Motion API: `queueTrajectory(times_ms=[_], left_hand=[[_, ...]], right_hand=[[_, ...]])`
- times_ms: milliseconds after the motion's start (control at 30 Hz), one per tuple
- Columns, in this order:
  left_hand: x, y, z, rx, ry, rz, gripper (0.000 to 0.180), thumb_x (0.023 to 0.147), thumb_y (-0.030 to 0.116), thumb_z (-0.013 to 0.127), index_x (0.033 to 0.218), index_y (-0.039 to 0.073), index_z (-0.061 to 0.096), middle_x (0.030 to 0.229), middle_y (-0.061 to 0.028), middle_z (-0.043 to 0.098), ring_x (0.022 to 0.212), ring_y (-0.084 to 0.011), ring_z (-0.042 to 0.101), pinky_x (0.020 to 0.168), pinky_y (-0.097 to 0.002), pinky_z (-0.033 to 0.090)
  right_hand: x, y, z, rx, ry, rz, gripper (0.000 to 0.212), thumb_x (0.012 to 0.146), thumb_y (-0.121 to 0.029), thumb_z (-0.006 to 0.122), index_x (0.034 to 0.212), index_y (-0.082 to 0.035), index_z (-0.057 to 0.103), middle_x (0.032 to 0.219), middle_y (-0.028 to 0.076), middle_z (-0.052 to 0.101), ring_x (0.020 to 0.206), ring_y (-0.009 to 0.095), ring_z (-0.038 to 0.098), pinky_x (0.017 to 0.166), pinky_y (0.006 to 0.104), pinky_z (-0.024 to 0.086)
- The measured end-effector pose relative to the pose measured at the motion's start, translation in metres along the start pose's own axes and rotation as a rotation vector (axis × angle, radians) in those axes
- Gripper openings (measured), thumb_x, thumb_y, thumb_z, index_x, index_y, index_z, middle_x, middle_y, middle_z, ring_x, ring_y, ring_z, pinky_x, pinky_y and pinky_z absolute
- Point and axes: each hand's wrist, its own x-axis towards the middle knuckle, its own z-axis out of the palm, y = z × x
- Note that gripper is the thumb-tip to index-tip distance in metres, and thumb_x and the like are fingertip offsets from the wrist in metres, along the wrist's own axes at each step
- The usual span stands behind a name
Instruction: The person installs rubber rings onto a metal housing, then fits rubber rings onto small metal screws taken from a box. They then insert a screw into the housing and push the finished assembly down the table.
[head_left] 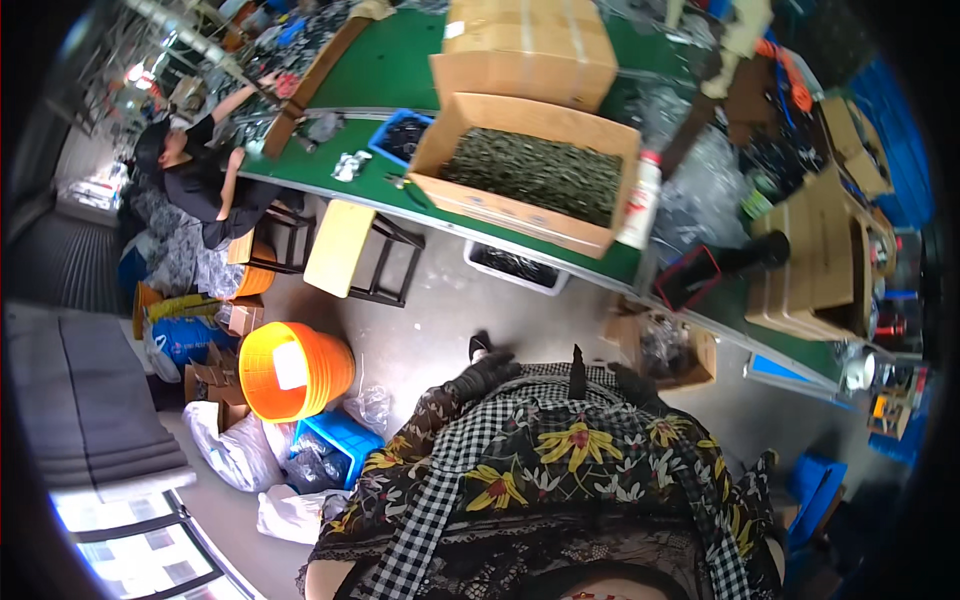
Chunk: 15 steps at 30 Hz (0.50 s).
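Note:
My left hand [484, 377], in a dark glove, is at the upper left edge of my black-and-white checked apron [440, 490]. Its fingers blur into the dark cloth, and no held thing can be made out. A dark shape by the apron's upper right edge seems to be my right hand [634, 386]; its fingers are hidden. Between them a narrow dark pointed thing [577, 372] stands up from the apron. Beyond both hands, a cardboard box [425, 175] full of small dark parts sits on the green worktable [385, 190]. Neither hand touches it.
A white bottle [640, 205] and a blue bin [385, 140] flank the box. Under the table are a white tub [560, 285] and another carton [690, 375]. Left are a yellow stool [338, 248], orange buckets [330, 370] and a blue crate [350, 440]. A person [205, 170] works farther left.

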Motion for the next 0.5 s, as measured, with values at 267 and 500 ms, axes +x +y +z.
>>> queueTrajectory(times_ms=[267,500], left_hand=[[-0.012,-0.050,-0.214,0.657,0.117,0.251,0.028,0.091,0.027,0.052,0.106,0.004,0.058,0.094,-0.0128,0.063,0.089,-0.0263,0.060,0.080,-0.0381,0.048],[0.082,-0.027,-0.439,1.250,0.275,0.521,0.028,0.088,0.032,0.048,0.092,0.008,0.062,0.087,-0.0140,0.063,0.082,-0.0322,0.060,0.075,-0.0420,0.048]], right_hand=[[0.106,-0.079,0.055,0.481,-0.106,0.223,0.033,0.094,-0.029,0.051,0.120,-0.011,0.059,0.115,0.014,0.061,0.104,0.022,0.060,0.094,0.0376,0.045],[0.282,-0.204,0.012,0.090,0.237,0.191,0.034,0.095,-0.034,0.053,0.114,-0.008,0.062,0.104,0.012,0.065,0.096,0.020,0.060,0.089,0.0357,0.046]])
